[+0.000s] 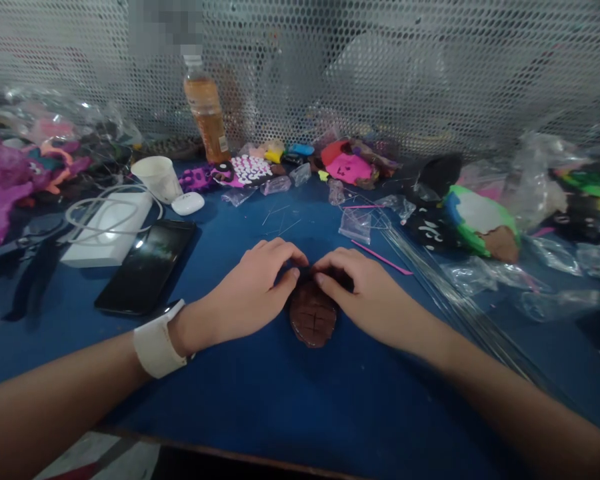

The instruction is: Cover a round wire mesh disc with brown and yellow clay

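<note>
A flattened brown clay piece [313, 319], roughly oval and scored with crossing lines, lies on the blue table [280, 393]. At its far edge, my left hand [257, 287] bends thumb and index finger together over the clay. My right hand [360, 290] does the same from the other side, its thumb touching the top of the piece. The fingertips of both hands nearly meet, and they hide the far end of the clay. A white band circles my left wrist.
Left are a black phone [147, 267], a white box [107, 233] with a cable, and a paper cup [157, 179]. A drink bottle [205, 113] stands behind. Right lie a pink stick [381, 257], thin wires [445, 293] and clay figures [485, 220]. A perforated metal panel [300, 73] closes the back.
</note>
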`<state>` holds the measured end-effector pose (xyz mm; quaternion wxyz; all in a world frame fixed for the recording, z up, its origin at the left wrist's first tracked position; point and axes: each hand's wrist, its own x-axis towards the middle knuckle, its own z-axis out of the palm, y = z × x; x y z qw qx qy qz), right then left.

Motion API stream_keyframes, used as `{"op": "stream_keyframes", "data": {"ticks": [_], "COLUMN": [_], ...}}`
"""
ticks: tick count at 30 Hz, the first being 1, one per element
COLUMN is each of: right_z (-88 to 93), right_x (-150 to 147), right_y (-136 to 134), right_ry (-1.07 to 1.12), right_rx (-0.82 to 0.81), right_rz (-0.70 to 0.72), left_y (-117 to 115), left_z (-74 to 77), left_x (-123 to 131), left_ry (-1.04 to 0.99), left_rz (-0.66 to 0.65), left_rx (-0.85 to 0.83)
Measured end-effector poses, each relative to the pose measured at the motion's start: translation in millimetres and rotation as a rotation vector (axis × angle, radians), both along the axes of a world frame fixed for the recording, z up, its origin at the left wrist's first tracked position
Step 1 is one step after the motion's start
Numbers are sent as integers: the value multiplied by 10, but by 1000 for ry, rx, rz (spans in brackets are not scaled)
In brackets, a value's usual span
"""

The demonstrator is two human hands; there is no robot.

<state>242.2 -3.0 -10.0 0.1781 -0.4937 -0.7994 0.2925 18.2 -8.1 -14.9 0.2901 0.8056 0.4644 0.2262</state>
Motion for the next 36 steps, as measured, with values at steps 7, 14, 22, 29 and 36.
{"op": "stream_keyframes", "data": {"ticks": [7,14,22,29,36], "right_z": [202,373,408,297,67], "right_x": [11,91,175,121,-63], "right_y": [-45,-274,-261,-172,-293], "right_ry": [130,19,208,-74,-107], "right_rx": [19,757,834,387,307], "right_rz": [10,403,245,593,618], "left_y": [6,17,10,27,25], "left_z": [16,68,21,-40,-38], "left_x": [2,-28,-37,-18,-6], "left_ry": [-111,-373,-292,-244,-279], "left_rz": [48,238,104,10,35], "left_rx": [-47,105,92,43,35]}}
